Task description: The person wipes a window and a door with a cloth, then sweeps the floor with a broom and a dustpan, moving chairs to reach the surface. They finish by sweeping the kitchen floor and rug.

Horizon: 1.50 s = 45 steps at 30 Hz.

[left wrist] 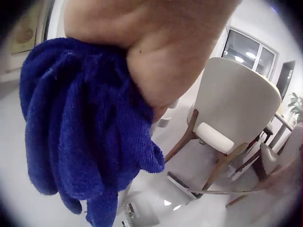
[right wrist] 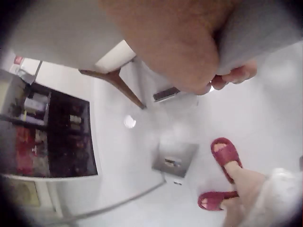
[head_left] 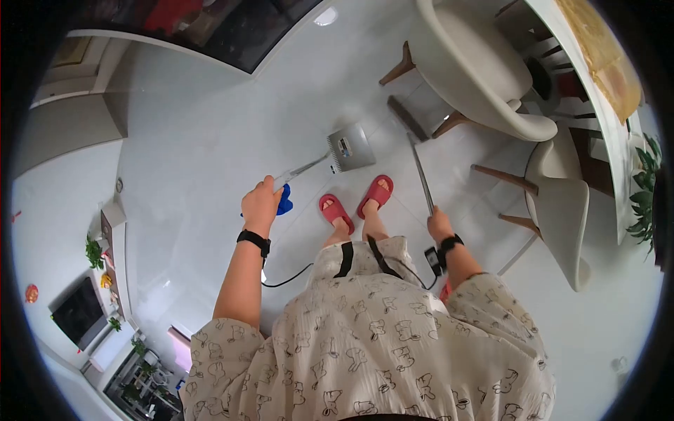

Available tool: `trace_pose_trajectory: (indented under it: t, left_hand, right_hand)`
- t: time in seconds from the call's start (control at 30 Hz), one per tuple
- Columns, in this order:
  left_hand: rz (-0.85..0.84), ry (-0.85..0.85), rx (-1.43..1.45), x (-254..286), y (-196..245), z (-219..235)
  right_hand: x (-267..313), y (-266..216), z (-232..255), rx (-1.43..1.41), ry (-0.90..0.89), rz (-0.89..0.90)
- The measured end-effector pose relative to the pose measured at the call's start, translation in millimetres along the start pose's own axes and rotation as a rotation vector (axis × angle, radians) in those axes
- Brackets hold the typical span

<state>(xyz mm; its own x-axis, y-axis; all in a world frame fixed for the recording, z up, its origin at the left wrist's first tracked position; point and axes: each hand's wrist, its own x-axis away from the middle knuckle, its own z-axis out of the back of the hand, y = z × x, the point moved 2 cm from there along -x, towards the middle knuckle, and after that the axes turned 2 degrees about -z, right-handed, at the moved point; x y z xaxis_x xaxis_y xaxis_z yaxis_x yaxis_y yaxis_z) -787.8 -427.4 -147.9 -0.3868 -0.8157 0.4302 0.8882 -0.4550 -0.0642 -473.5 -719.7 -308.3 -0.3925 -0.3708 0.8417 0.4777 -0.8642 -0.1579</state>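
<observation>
My left hand (head_left: 260,205) grips the end of a long-handled dustpan (head_left: 359,149), its grey pan low over the pale floor ahead of the feet. A blue cloth (head_left: 284,202) hangs from that same hand; in the left wrist view its terry folds (left wrist: 80,127) cover most of the fingers. On the other side, my right hand (head_left: 439,224) holds the upper end of a broom's thin stick (head_left: 423,175). The broom's dark, narrow head (head_left: 407,119) lies on the floor beside a chair leg. In the right wrist view the curled right fingers (right wrist: 232,78) show.
A cream chair (head_left: 484,70) with wooden legs stands close to the broom head, and a second chair (head_left: 562,203) is to the right by a table (head_left: 607,126). Red slippers (head_left: 375,195) are on the feet. A dark glass-fronted cabinet (head_left: 232,35) stands ahead.
</observation>
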Motion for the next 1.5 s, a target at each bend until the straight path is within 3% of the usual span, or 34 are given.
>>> trace_pose_trajectory:
  t: [0.1,0.17,0.27,0.33,0.4,0.5,0.57,0.67,0.77,0.83,0.9,0.93,0.97,1.03,1.07,1.13,1.2,1.3,1.33,1.4,1.43,1.47,1.5]
  left_hand:
    - [0.071,-0.048,-0.003,14.1,-13.0,-0.3]
    - [0.157,-0.125,0.049,20.2,-37.3,-6.5]
    - [0.163,-0.144,0.047,17.5,-42.9,-11.6]
    - [0.126,-0.142,0.013,13.3,-29.5,-12.4]
    - [0.089,-0.138,-0.016,10.3,-21.7,-12.9]
    - [0.083,-0.131,-0.030,25.3,-27.9,-17.7]
    - [0.110,-0.142,-0.033,27.4,-40.5,-13.1]
    - [0.091,-0.144,-0.023,36.0,-50.7,-15.8]
    - [0.045,-0.094,-0.011,37.2,-53.0,-11.6]
    - [0.023,-0.058,-0.012,30.8,-50.2,-8.4]
    - [-0.006,-0.085,-0.032,16.9,-42.4,-1.3]
    - [0.003,-0.088,-0.033,14.6,-45.6,1.9]
    - [0.018,-0.070,-0.058,14.0,-48.9,3.9]
    - [0.035,-0.062,-0.118,13.8,-52.0,8.4]
    - [0.044,-0.066,-0.119,14.1,-57.0,8.7]
    - [0.077,-0.032,-0.123,14.1,-68.7,8.7]
    - [0.093,-0.057,-0.123,14.0,-75.7,9.1]
    - [0.064,-0.066,-0.142,3.8,-74.2,9.3]
    - [0.041,-0.075,-0.154,0.8,-73.1,7.4]
    - [0.013,-0.084,-0.168,-2.6,-67.6,5.3]
    - [0.015,-0.091,-0.145,-0.5,-62.9,5.7]
    - [0.016,-0.098,-0.123,1.0,-58.3,7.4]
    - [0.036,-0.098,-0.099,0.8,-54.2,14.0]
  right_hand:
    - [33.9,38.2,15.9,-0.004,0.056,0.193]
    - [37.7,33.1,15.8,-0.029,0.098,0.236]
    - [22.7,20.4,9.4,-0.059,0.134,0.085]
    - [0.8,6.6,-0.3,-0.088,-0.031,-0.002]
    - [4.0,11.7,-16.7,-0.017,-0.026,-0.009]
    - [41.3,16.0,-5.3,0.155,-0.145,0.085]
    - [52.4,41.5,-11.0,0.197,-0.109,0.166]
    - [79.4,71.6,-12.5,0.154,0.004,0.103]
    - [51.1,100.0,-9.4,0.032,0.124,0.094]
    - [12.4,107.9,12.1,0.001,0.239,0.232]
    - [13.0,44.5,61.9,-0.373,-0.032,-0.150]
    - [-25.4,55.6,32.6,-0.413,-0.060,-0.141]
    - [-56.4,72.6,-5.5,-0.267,-0.006,0.039]
    - [-2.2,15.7,-15.6,-0.223,-0.119,-0.016]
    - [-4.2,20.0,-49.4,-0.177,-0.119,0.142]
    - [35.7,-12.2,-65.7,-0.092,-0.207,0.283]
    - [81.8,-56.0,-34.8,-0.154,-0.461,0.120]
    - [93.1,-48.2,-30.3,-0.237,-0.511,0.033]
    - [91.8,-42.6,-32.3,-0.242,-0.510,0.031]
    - [81.9,-23.3,-33.8,-0.184,-0.301,0.130]
    - [59.4,3.7,-48.5,-0.138,-0.110,0.313]
    - [50.1,-0.9,-31.8,-0.098,-0.108,0.230]
    - [28.4,3.7,-27.9,-0.094,-0.018,0.274]
